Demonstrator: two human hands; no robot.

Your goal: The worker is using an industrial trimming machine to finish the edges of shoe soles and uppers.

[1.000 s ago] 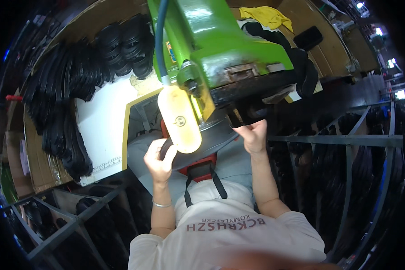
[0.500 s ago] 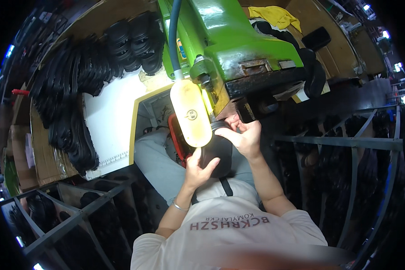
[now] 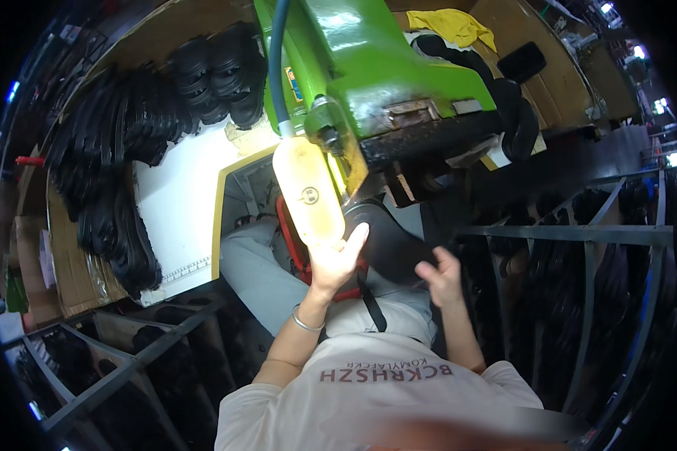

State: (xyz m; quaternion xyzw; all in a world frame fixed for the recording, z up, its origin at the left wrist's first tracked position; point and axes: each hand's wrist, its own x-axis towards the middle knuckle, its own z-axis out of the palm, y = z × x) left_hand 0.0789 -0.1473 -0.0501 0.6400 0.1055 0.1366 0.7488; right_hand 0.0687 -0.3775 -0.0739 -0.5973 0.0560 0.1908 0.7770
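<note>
A black shoe sole (image 3: 393,242) lies slantwise below the head of a green machine (image 3: 399,79), its upper end close under the machine's working parts. My left hand (image 3: 332,264) grips the sole's left side with the thumb raised along it; the other fingers are partly hidden by a yellow oval lamp head (image 3: 308,192). At the lower right end of the sole, my right hand (image 3: 445,279) pinches the edge between thumb and fingers, somewhat blurred. What the machine touches on the sole is hidden.
Stacked black soles (image 3: 113,143) cover the left of a white tabletop (image 3: 177,195) with a yellow edge. Metal racks (image 3: 572,234) full of dark items stand at both sides. A red bin rim (image 3: 289,233) shows by my knees. A yellow cloth (image 3: 455,28) lies beyond the machine.
The sole has turned, its lower end swinging to the right. My right hand has moved down and right, away from the machine head; my left hand has moved slightly up.
</note>
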